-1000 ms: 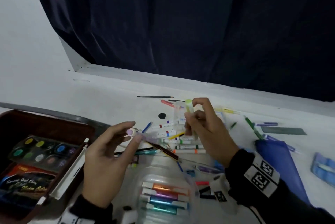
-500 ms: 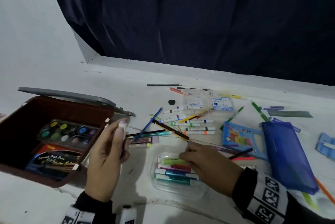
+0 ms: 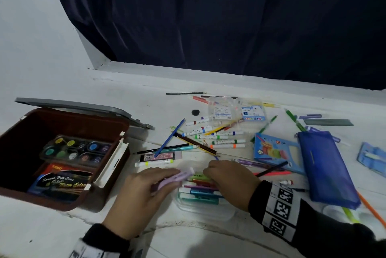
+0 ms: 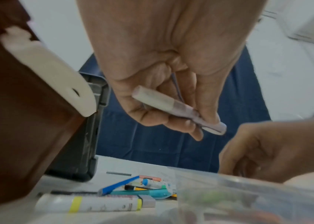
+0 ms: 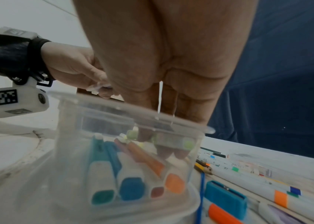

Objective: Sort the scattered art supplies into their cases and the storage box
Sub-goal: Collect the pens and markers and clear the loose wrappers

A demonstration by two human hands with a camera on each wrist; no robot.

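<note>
A clear plastic case (image 3: 205, 208) near the front edge holds several highlighters lying side by side. My right hand (image 3: 229, 180) reaches into its far side, fingertips pinching a light green highlighter (image 3: 198, 174), which shows through the case wall (image 5: 131, 121) in the right wrist view as a pale green highlighter (image 5: 173, 141). My left hand (image 3: 144, 193) hovers just left of the case and grips a lilac highlighter (image 3: 177, 177), its cap pointing at the case; the left wrist view shows the lilac highlighter (image 4: 179, 108) held between thumb and curled fingers.
An open brown storage box (image 3: 117, 165) with paint pots and a grey lid stands at the left. Loose markers and pencils (image 3: 219, 137) lie behind the case. A blue crayon box (image 3: 271, 151), a blue mesh pouch (image 3: 328, 165) and a small clear marker case (image 3: 236, 109) lie to the right.
My right hand brought the green highlighter down from the air into the clear case. My left hand lowered the lilac highlighter to the case's left edge.
</note>
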